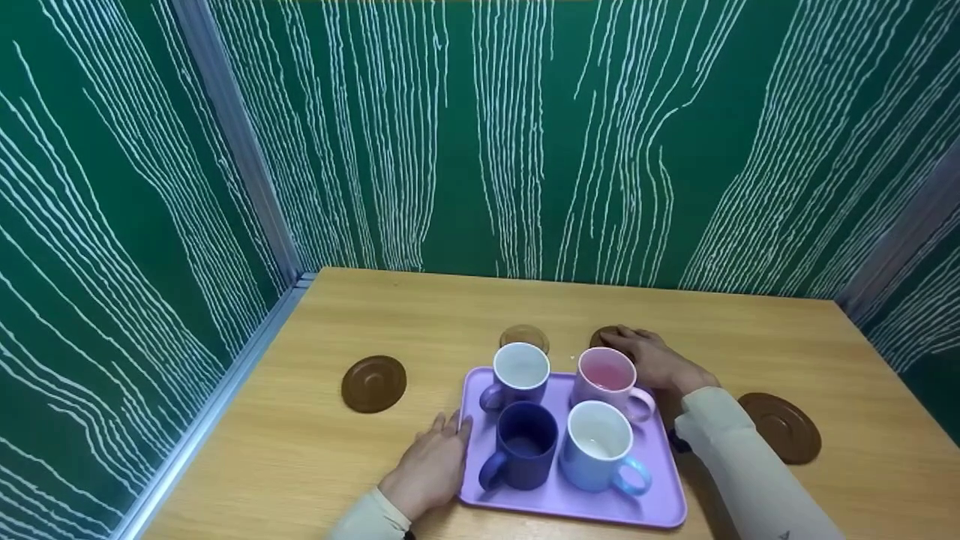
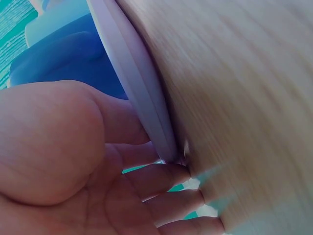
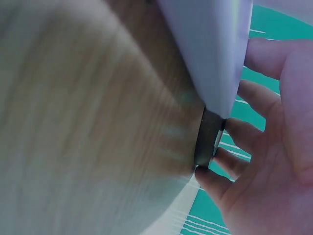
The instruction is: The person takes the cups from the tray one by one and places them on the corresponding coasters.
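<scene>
A lilac tray [image 1: 577, 512] holds a white-topped mug [image 1: 520, 373] with a purple handle, a pink mug [image 1: 606, 376], a dark blue mug [image 1: 526, 448] and a light blue mug [image 1: 598, 444]. My left hand [image 1: 433, 463] lies flat by the tray's left edge. In the left wrist view its thumb touches the rim and its fingers stretch onto the table. My right hand [image 1: 654, 360] reaches past the pink mug to a brown saucer [image 1: 602, 336]. Its spread fingers [image 3: 213, 182] meet the saucer's edge, partly covering it, close to the tray's corner.
Another brown saucer [image 1: 373, 384] lies left of the tray, and a larger one [image 1: 781, 427] lies to its right, beyond the right sleeve. A lighter tan coaster [image 1: 524, 336] sits just behind the white-topped mug. Green patterned panels [image 1: 510, 142] enclose the wooden table [image 1: 300, 450].
</scene>
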The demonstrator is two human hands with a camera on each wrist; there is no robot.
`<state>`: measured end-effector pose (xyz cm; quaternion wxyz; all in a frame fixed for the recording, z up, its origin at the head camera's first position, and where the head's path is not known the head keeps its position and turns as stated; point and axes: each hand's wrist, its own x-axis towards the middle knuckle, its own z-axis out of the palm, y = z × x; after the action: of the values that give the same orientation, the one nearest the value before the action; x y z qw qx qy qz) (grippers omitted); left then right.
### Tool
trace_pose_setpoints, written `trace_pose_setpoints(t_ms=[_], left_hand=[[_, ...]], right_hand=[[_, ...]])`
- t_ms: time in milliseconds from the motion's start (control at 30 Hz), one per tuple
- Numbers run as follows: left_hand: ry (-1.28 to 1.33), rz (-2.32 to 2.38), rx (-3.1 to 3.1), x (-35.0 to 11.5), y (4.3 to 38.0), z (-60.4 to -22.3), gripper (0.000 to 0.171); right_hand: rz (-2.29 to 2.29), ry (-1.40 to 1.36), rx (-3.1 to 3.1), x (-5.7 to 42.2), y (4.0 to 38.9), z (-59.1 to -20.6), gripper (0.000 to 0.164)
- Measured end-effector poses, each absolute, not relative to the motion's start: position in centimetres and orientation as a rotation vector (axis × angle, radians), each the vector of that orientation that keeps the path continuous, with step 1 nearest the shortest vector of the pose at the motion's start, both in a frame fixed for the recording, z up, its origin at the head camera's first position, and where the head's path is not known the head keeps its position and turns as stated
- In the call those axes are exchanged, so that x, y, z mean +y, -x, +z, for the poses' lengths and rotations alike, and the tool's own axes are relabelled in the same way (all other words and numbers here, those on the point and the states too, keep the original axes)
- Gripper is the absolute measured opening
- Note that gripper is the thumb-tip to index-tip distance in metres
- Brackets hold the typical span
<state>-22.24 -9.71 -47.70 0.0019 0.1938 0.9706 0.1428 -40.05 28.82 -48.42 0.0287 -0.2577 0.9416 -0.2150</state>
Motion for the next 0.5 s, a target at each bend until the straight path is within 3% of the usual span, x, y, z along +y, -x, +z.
trace_pose_setpoints(t_ms=[200, 500], left_hand=[[-0.612, 0.468, 3.031, -9.7, 22.2, -47.8, 0.047], [-0.621, 0.478, 3.023, -9.8, 22.1, -47.8, 0.047]], right_hand=[[-0.687, 0.666, 2.878, 29.5, 39.3, -47.5, 0.074], [-0.65, 0.424, 2.885, 30.7, 38.2, -44.7, 0.061]])
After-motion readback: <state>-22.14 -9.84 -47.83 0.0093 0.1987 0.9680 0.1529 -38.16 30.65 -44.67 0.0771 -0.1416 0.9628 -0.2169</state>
